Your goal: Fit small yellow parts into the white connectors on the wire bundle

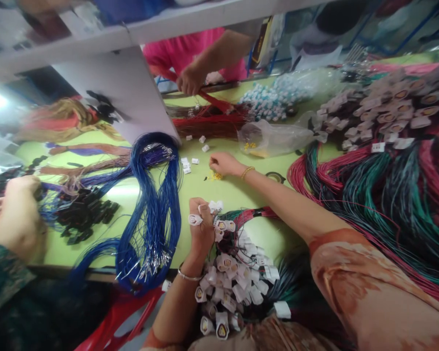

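My left hand (203,226) is closed around several white plastic connectors (215,206) with wires, close to my body. Below it hangs a large cluster of white connectors (237,278), some showing yellow inside, on dark, red and green wires. Farther forward, my right hand (223,164) reaches to a small pile of yellow pieces (215,175) on the green table (274,234). Its fingertips are pinched together at the pile; whether a piece is between them is too small to tell. A few loose white connectors (186,165) lie left of the pile.
Blue wire bundles (153,185) and black connectors (82,214) lie left, by a co-worker's hand (16,209). Red-green wires with white connectors (395,112) fill the right. A plastic bag (274,136) lies ahead; opposite, a person's hand (190,78) holds red wires. A shelf (142,19) crosses above.
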`<state>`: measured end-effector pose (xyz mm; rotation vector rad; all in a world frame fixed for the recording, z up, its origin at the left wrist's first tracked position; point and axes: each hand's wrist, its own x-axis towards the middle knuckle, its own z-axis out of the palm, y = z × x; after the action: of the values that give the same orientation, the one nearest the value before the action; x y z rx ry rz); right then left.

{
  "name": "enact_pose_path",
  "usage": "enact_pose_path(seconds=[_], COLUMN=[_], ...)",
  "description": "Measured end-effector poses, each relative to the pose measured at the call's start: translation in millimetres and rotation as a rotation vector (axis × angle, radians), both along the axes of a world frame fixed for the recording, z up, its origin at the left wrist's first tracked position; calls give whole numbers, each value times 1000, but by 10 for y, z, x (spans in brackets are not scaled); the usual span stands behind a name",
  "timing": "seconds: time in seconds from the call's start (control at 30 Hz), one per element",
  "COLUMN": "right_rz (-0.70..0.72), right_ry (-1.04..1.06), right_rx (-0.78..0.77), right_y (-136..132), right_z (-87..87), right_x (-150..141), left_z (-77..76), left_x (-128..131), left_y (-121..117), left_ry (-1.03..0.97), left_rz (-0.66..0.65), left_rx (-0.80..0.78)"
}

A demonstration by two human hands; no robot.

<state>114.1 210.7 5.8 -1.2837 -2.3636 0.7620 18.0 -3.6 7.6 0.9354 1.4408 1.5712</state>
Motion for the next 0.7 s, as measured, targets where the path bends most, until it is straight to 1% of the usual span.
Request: enact_pose_path(seconds=[0.07, 0.1, 0.17, 0.23, 0.3, 0.4, 0.47, 0.53, 0.6, 0.7], right_rz=[-46, -65, -66, -14, 34, 78, 100, 115, 134, 173], right_ry=[157, 271, 503, 664, 771, 841, 817, 754, 664, 525], right_rx=[-21, -62, -199, -339, -417, -445, -435, -377, -225, 39], right_y=[-86, -150, -321, -533, -758, -1059, -1212, -1321, -1394, -1461], right_z=[37, 65, 145, 257, 390, 574, 653, 693, 706, 711], right_x=[80, 122, 205, 287, 365, 466, 518, 557, 590, 630], left_z=[6, 17, 51, 92, 120, 107, 69, 37, 37, 97], left_x=[-26, -36, -48, -55, -61, -61, -48, -26, -4, 8], left_y=[6, 8, 8, 2, -9, -19, -20, -21, -29, -45], left_ry=[27, 33, 35, 47, 35, -13, -33, -62, -101, -119], left_rz=[-13, -19, -59, -106, -145, -194, -204, -212, -227, -246], left_rx=[-6, -8, -21, -10, 14, 27, 50, 89, 106, 87])
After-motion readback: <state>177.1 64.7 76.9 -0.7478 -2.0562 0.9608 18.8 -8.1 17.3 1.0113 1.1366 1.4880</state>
